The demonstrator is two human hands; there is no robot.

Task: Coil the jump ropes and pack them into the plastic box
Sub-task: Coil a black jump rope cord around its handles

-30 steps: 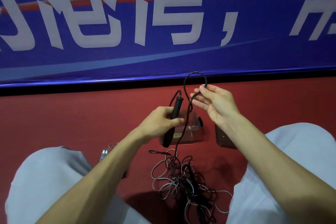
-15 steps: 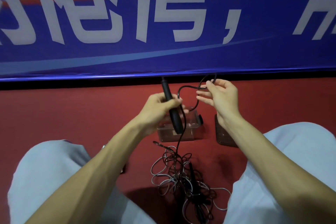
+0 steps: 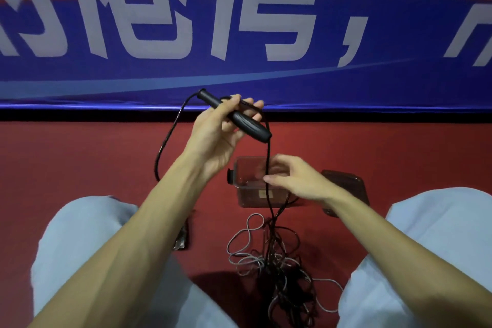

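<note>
My left hand (image 3: 218,138) grips a black jump rope handle (image 3: 239,121), raised in front of the banner. The black rope (image 3: 163,146) leaves the handle's top, loops down to the left, and another strand hangs straight down past the hand. My right hand (image 3: 298,180), blurred, is lower, just above the clear plastic box (image 3: 246,198); its thumb and fingers close round that hanging strand. The strand runs down into a tangled pile of black and grey ropes (image 3: 277,266) on the red floor between my knees.
The box's dark lid (image 3: 348,184) lies on the floor right of the box. A silver handle (image 3: 182,238) lies by my left thigh. A blue banner (image 3: 239,34) stands close behind. My knees in light trousers flank the pile.
My left hand rose and tilted the handle, and a rope loop now hangs left of it. My right hand dropped from beside the left hand to a lower point on the strand above the box.
</note>
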